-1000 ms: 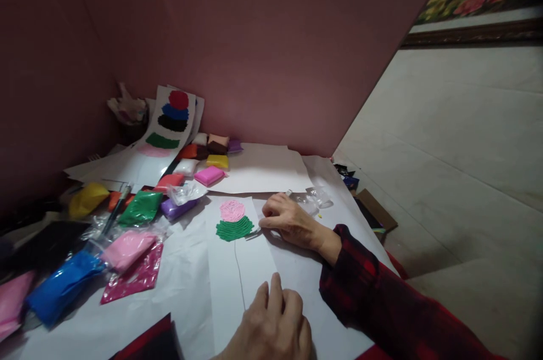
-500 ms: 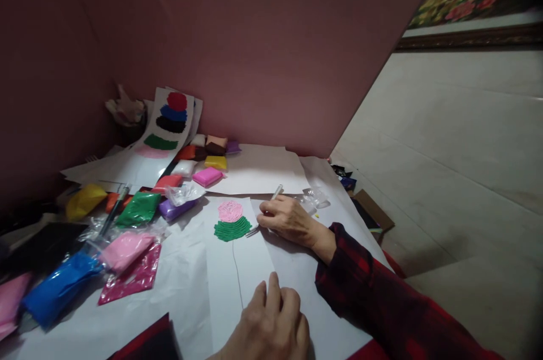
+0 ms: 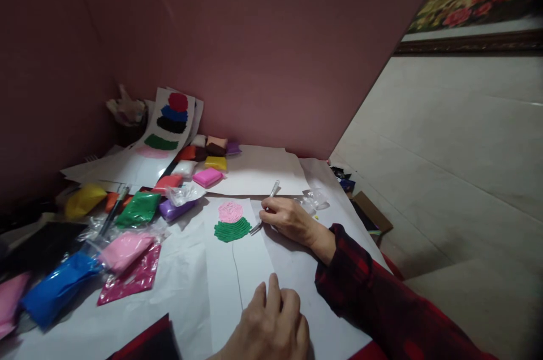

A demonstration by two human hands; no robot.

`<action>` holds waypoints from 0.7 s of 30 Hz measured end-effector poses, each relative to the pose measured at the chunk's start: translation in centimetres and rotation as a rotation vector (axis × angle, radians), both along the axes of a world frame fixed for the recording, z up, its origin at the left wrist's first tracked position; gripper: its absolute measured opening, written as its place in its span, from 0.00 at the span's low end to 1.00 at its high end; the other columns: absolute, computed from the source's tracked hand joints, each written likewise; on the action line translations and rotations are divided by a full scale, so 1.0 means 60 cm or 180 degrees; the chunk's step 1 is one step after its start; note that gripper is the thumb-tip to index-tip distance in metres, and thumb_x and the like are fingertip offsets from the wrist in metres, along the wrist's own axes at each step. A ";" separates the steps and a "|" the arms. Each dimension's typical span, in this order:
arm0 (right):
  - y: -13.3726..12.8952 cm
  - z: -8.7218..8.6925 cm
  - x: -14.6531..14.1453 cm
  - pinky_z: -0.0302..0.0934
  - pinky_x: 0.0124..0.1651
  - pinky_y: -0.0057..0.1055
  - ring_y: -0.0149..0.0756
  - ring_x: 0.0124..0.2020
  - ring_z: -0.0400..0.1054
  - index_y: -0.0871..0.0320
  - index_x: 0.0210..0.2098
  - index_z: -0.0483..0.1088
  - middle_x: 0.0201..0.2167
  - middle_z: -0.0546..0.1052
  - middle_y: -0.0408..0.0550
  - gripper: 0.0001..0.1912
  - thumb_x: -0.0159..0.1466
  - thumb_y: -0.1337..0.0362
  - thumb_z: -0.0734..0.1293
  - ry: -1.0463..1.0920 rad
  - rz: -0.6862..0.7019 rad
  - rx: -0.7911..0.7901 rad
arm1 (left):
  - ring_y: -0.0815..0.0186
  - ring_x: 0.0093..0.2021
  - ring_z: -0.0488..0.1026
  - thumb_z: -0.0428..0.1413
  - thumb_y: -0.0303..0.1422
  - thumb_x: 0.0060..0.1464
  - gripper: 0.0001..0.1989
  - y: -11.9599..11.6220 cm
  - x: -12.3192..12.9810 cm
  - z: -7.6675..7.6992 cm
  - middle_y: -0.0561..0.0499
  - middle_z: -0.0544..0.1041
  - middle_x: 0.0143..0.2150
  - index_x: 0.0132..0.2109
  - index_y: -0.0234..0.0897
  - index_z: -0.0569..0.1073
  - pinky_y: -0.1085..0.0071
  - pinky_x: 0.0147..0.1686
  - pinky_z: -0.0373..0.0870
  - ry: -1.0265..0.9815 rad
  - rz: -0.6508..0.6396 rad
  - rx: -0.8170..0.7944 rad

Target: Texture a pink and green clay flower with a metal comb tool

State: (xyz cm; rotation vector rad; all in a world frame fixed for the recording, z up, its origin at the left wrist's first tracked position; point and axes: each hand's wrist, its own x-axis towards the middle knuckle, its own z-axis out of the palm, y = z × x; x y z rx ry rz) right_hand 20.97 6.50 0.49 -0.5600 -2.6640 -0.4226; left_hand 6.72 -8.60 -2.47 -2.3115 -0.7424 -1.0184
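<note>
My right hand [image 3: 291, 221] grips a metal fork [image 3: 275, 185] between thumb and fingers, its tines beside the right edge of a ridged green clay shape [image 3: 232, 230]. Above that shape sits a round pink clay piece [image 3: 230, 211] with a rough surface. Both are on a narrow white paper strip [image 3: 224, 292], where a thin drawn line runs down from the green clay. My left hand [image 3: 271, 320] rests over the strip's lower right part, fingers apart and slightly bent, holding nothing.
Bagged clay lies to the left, including a green pack [image 3: 138, 209], a blue pack [image 3: 61, 286] and a pink pack [image 3: 127, 249]. Behind them leans a sheet with coloured shapes [image 3: 172, 125]. Crumpled clear plastic [image 3: 314, 199] lies beyond my right hand. A pink wall [image 3: 254, 65] rises behind.
My right hand has shifted a little to the right, and the fork's tines have drawn slightly away from the green clay. My left hand stays in place.
</note>
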 end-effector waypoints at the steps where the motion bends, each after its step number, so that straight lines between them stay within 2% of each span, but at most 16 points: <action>1: 0.001 -0.001 0.000 0.52 0.31 0.29 0.33 0.28 0.55 0.59 0.29 0.68 0.29 0.67 0.46 0.13 0.67 0.75 0.58 0.0005 -0.0027 0.0013 | 0.53 0.31 0.78 0.50 0.20 0.49 0.08 0.000 0.000 0.001 0.45 0.74 0.25 0.25 0.34 0.68 0.67 0.25 0.72 -0.0004 -0.0006 -0.0010; 15: 0.006 -0.006 0.002 0.56 0.33 0.27 0.32 0.29 0.59 0.60 0.29 0.68 0.32 0.70 0.48 0.13 0.65 0.78 0.58 0.0125 -0.0149 -0.0074 | 0.54 0.31 0.79 0.50 0.20 0.49 0.09 0.003 0.000 0.000 0.46 0.74 0.25 0.25 0.34 0.67 0.68 0.25 0.73 0.0003 0.0000 0.0055; 21: 0.010 -0.008 0.009 0.58 0.35 0.27 0.33 0.31 0.60 0.59 0.29 0.68 0.33 0.70 0.48 0.12 0.64 0.78 0.59 0.0088 -0.0111 -0.0173 | 0.54 0.30 0.79 0.50 0.20 0.46 0.09 0.005 0.002 0.001 0.46 0.75 0.24 0.23 0.34 0.68 0.68 0.24 0.73 -0.0111 0.0013 0.0097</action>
